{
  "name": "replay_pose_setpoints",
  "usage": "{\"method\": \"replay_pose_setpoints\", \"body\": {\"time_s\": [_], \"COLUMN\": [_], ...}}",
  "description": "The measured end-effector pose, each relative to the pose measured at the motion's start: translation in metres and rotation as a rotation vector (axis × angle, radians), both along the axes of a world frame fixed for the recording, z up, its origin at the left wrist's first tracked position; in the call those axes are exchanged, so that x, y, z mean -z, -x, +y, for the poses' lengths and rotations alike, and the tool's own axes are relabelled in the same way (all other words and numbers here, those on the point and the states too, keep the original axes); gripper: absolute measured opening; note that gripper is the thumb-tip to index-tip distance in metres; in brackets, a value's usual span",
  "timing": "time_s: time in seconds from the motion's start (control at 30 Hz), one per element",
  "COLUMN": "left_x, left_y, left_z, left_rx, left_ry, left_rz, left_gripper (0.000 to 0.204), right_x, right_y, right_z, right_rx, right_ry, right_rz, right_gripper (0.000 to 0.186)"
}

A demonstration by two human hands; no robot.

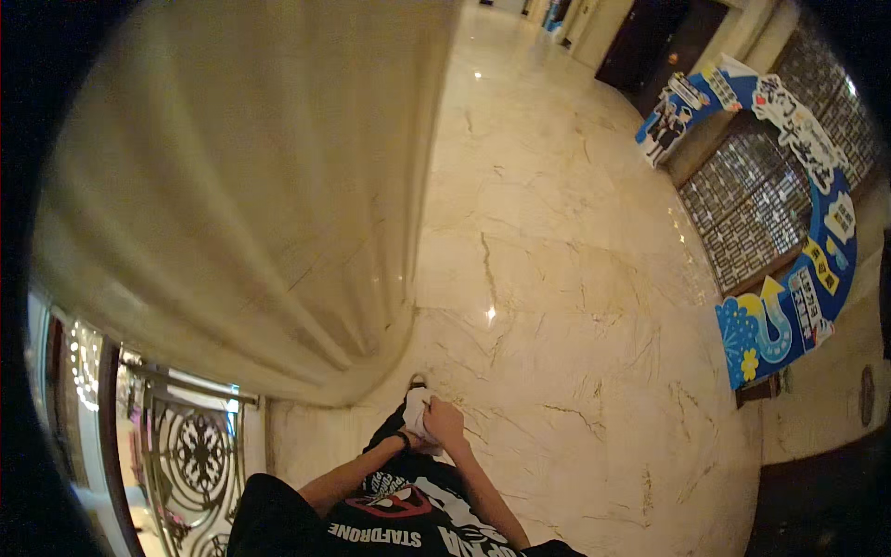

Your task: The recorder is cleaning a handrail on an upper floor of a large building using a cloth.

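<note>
A crumpled white item (418, 402), perhaps a cloth, is held in front of my body, over my dark clothing. My right hand (444, 422) is closed on it from the right, its fingers curled over the item. My left hand (418, 440), with a dark band at the wrist, is on the lower part of the same item, mostly hidden behind it and my right hand. My shoe (417, 380) shows just beyond the item, on the marble floor.
A fluted cream column (241, 186) rises at the left, beside an ornate metal railing (200, 455). Pale marble floor (557, 241) runs ahead to dark doors (650, 46). A blue decorated arch display (817, 288) stands before a lattice panel (752, 195) at the right.
</note>
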State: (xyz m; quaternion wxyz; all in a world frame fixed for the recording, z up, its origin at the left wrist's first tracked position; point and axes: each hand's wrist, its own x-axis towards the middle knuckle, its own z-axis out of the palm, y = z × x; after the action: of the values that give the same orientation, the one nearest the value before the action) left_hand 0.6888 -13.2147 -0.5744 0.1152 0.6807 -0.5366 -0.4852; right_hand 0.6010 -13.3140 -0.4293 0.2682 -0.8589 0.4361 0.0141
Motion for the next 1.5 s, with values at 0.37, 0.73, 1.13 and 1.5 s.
{"method": "replay_pose_setpoints", "body": {"time_s": [0.37, 0.73, 1.13, 1.5], "left_x": [0.020, -0.021, -0.067, -0.057], "left_y": [-0.024, -0.102, -0.298, -0.437], "left_z": [-0.296, -0.508, -0.710, -0.759], "left_rx": [0.213, 0.302, -0.088, -0.932], "left_ry": [-0.116, -0.059, -0.242, 0.111], "left_rz": [0.091, 0.225, 0.080, 0.245], "left_gripper": [0.079, 0.076, 0.061, 0.072], "right_x": [-0.001, 0.028, 0.088, -0.016], "right_y": [-0.015, -0.038, -0.232, -0.500], "right_z": [-0.249, -0.466, -0.736, -0.854], "right_rx": [0.174, 0.298, -0.189, -0.879], "right_ry": [0.025, -0.120, -0.250, -0.196], "right_rz": [0.072, 0.091, 0.094, -0.119], "right_gripper": [0.029, 0.036, 0.058, 0.035]}}
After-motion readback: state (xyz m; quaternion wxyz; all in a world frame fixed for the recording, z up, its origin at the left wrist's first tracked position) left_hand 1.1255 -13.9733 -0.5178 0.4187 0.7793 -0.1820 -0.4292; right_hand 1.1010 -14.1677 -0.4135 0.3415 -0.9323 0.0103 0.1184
